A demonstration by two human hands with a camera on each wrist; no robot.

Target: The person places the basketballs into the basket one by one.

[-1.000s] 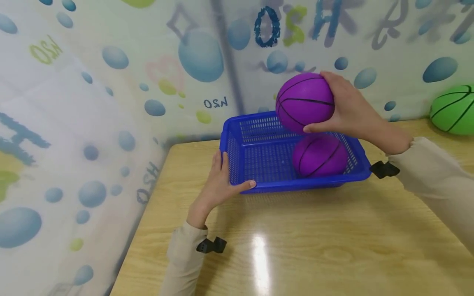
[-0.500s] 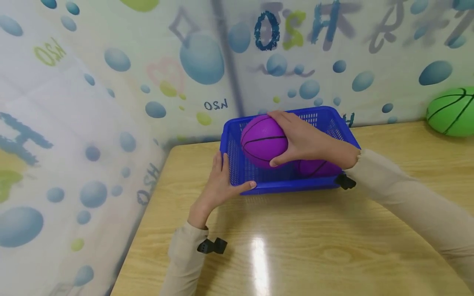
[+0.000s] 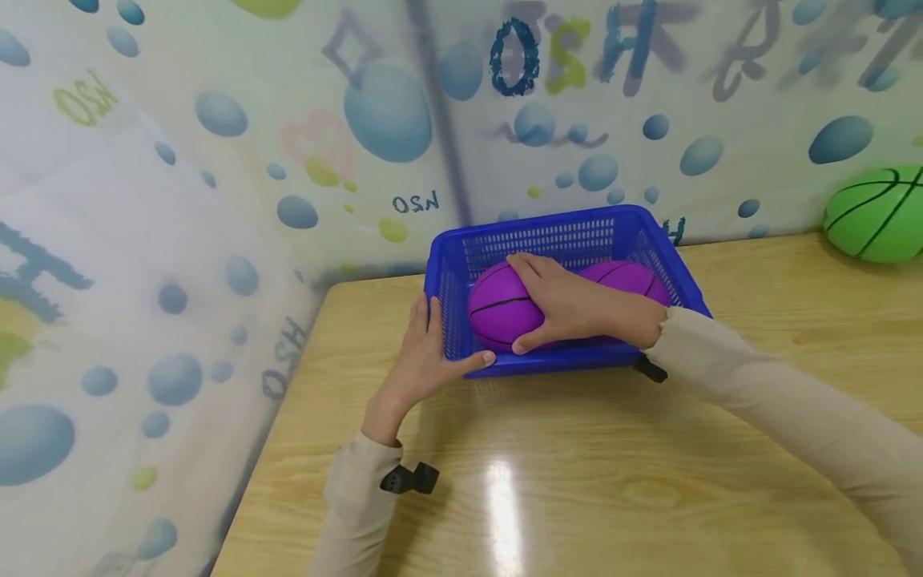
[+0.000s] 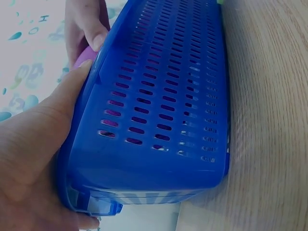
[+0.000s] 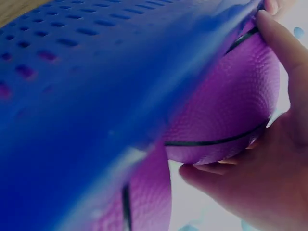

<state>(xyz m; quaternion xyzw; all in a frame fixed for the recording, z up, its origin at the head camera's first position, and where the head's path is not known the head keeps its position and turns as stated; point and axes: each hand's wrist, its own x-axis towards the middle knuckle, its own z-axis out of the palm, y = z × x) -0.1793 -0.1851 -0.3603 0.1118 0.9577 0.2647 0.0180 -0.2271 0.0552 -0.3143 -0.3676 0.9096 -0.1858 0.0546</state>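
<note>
A blue plastic basket [image 3: 537,238] with slotted walls sits on the wooden table against the wall. My left hand [image 3: 418,361] holds its front-left corner, thumb along the front rim and fingers at the left side. Inside the basket's left half, my right hand [image 3: 570,304] grips a purple ball [image 3: 501,308] with black lines, like a small basketball. A second purple ball [image 3: 634,279] lies to its right, partly hidden by the right hand and wrist. The right wrist view shows thumb and fingers spread around the gripped ball [image 5: 236,106], with the basket wall in front.
A green ball [image 3: 876,215] with black lines stands at the back right of the table [image 3: 613,465]. Patterned wall sheets [image 3: 389,112] rise right behind the basket and along the table's left side.
My right hand has carried the purple ball leftward and down, from above the second ball into the basket's left half. The left hand has stayed at the basket's corner.
</note>
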